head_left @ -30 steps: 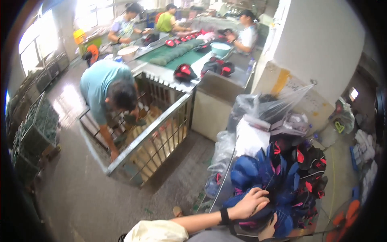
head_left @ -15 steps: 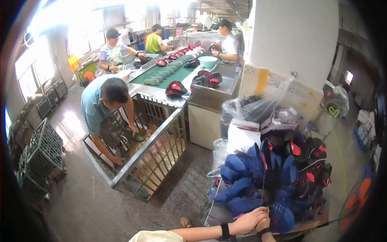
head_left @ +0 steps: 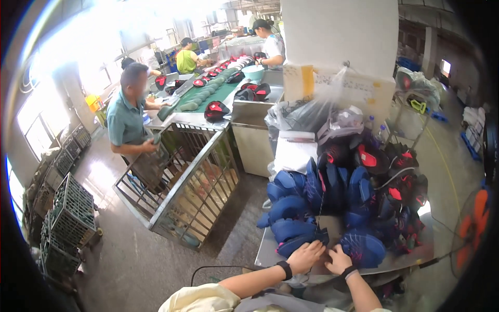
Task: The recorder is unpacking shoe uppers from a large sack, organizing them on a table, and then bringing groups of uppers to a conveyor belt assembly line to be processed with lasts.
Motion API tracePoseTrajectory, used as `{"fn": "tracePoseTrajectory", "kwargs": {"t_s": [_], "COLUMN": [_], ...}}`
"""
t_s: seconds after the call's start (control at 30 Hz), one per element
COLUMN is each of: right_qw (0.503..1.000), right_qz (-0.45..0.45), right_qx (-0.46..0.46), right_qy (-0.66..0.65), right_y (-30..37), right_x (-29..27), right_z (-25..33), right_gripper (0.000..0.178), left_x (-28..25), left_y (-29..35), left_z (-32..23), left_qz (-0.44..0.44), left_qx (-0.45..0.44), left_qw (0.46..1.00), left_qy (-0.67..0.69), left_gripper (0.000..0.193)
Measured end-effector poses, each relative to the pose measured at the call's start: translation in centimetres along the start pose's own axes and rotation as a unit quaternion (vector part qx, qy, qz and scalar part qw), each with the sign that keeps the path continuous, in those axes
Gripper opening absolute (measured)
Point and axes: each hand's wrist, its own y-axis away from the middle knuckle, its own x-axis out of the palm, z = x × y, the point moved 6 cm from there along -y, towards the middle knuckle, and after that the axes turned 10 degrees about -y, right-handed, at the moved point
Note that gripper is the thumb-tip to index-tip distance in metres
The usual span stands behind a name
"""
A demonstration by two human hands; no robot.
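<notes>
Dark blue shoe uppers crowd the near part of a metal-topped table (head_left: 267, 248). My left hand (head_left: 306, 256) is closed on the near edge of a blue shoe upper (head_left: 295, 240), its fingers lying over the material. Just to its right, my right hand (head_left: 339, 260) has its fingers bent together between that piece and a blue upper with pink stitching (head_left: 364, 248). Whatever its fingertips pinch is too small to make out. A thin dark cord (head_left: 320, 195) hangs down over the pile toward my hands. Both wrists wear dark bands.
Black and red shoe uppers (head_left: 403, 177) fill the table's right side, near an orange-bladed fan (head_left: 468, 234). A metal-barred cart (head_left: 192, 195) stands left; beside it a person (head_left: 127, 117) holds dark green shoe lasts. Behind, a green conveyor (head_left: 215, 96) carries lasts and uppers. A white pillar (head_left: 340, 41) rises ahead.
My hands have moved apart from being clasped together, the left now on a blue upper. My view has shifted right. The person at the cart has straightened up, lifting lasts out.
</notes>
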Motion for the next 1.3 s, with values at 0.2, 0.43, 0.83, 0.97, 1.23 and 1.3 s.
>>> {"fn": "tracePoseTrajectory", "kwargs": {"t_s": [0.2,0.43,0.83,0.97,1.23,1.3], "right_qw": [0.955,0.971,0.969,0.98,0.998,0.997], "right_qz": [-0.003,-0.147,-0.176,-0.117,-0.058,-0.068], "right_qx": [-0.255,-0.116,-0.074,-0.035,0.017,0.034], "right_qy": [-0.148,-0.148,-0.154,-0.156,0.003,-0.025], "right_y": [-1.4,0.4,1.1,0.2,-3.2,-5.2], "right_x": [1.3,-1.3,-0.6,0.4,1.0,1.8], "right_z": [-2.4,-3.1,-4.1,-3.7,-0.1,4.1], "right_gripper": [0.018,0.022,0.035,0.033,0.031,0.032], "left_x": [2.0,2.6,-12.3,-17.8,-24.6,-24.7], "left_y": [-1.8,-2.5,4.4,9.6,13.9,15.1], "left_z": [-2.7,-1.3,11.2,18.7,30.2,32.1], "left_qz": [-0.026,0.107,-0.08,-0.276,-0.206,-0.153], "left_qx": [-0.001,0.062,-0.167,-0.334,-0.289,-0.316], "left_qw": [1.0,0.991,0.891,0.643,0.745,0.776], "left_qy": [0.011,-0.057,0.414,0.632,0.565,0.524], "left_gripper": [0.033,0.015,0.013,0.023,0.033,0.035]}}
